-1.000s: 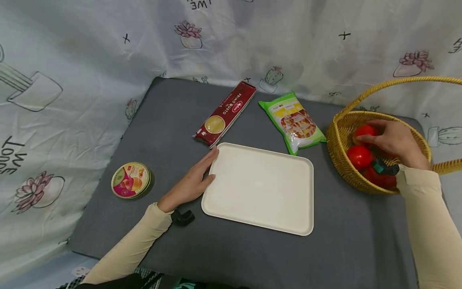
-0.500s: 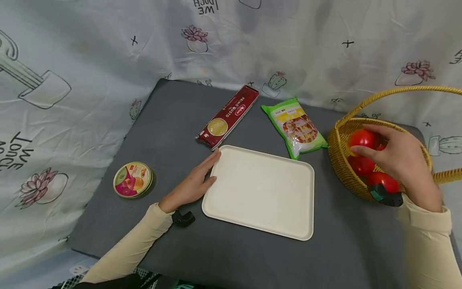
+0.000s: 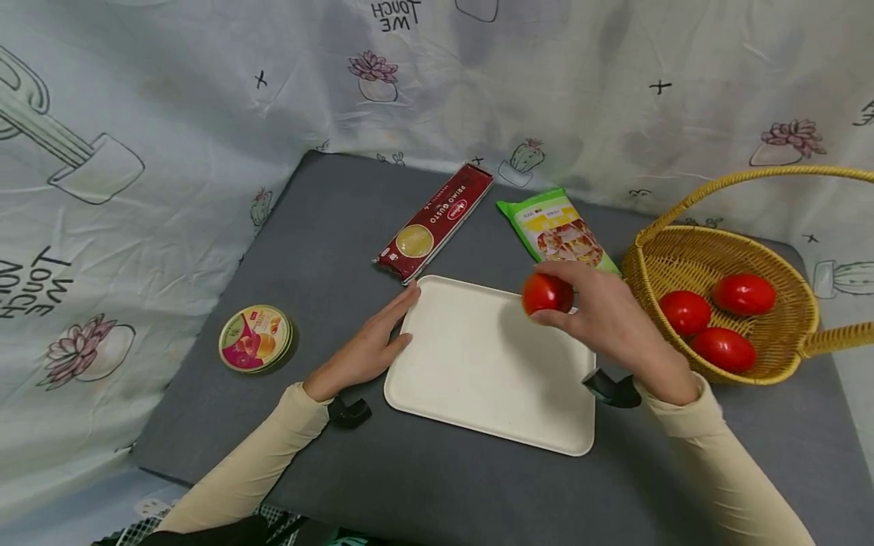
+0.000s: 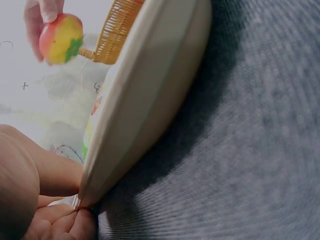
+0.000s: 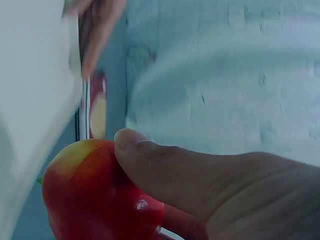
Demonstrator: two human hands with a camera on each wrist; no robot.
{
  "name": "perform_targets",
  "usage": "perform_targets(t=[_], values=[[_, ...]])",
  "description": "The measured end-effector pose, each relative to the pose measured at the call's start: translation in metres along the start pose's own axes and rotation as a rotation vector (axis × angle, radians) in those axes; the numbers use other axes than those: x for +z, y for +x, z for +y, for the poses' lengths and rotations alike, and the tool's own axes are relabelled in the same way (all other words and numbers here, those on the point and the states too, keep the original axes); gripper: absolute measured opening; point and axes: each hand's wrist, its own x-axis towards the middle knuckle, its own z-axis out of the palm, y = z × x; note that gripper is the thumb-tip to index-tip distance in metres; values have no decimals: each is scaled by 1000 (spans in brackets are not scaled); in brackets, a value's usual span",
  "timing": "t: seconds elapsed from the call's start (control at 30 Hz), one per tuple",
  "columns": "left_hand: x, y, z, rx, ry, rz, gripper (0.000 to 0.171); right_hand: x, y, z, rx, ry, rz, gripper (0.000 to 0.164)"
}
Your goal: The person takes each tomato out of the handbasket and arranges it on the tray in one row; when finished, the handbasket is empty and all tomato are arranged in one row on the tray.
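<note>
My right hand [image 3: 614,315] holds a red-and-yellow apple-like fruit [image 3: 544,295] above the right part of a cream tray [image 3: 471,364]. Green shows at one end of the fruit [image 4: 62,40] in the left wrist view. From the right wrist view, my thumb presses the fruit's [image 5: 95,195] side while the other fingers are mostly hidden. My left hand [image 3: 365,345] grips the tray's left edge, with the thumb at the rim. A yellow woven basket [image 3: 785,356] with a tall handle stands to the right, several red fruits [image 3: 744,294] inside it.
Behind the tray lies a dark red pasta packet [image 3: 437,220], close to its far-left corner. A green-and-white snack bag [image 3: 560,227] sits beyond the right hand, partly covered by it. The round tin [image 3: 256,339] is on the left of the grey table [image 3: 328,212].
My right hand has lifted the apple-like fruit out of the basket and carried it left to above the tray. The left hand stays on the tray's edge.
</note>
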Motion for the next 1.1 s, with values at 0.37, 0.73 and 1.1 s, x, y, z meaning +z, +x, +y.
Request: perform_targets(t=[0.37, 0.73, 1.1], values=[[0, 0, -3, 42, 38, 15, 73, 80, 33, -52, -184, 81, -118, 61], [-1, 0, -4, 87, 39, 38, 73, 122, 45, -65, -208, 76, -109, 59], [-2, 0, -3, 93, 29, 36, 70, 133, 48, -67, -190, 49, -87, 60]])
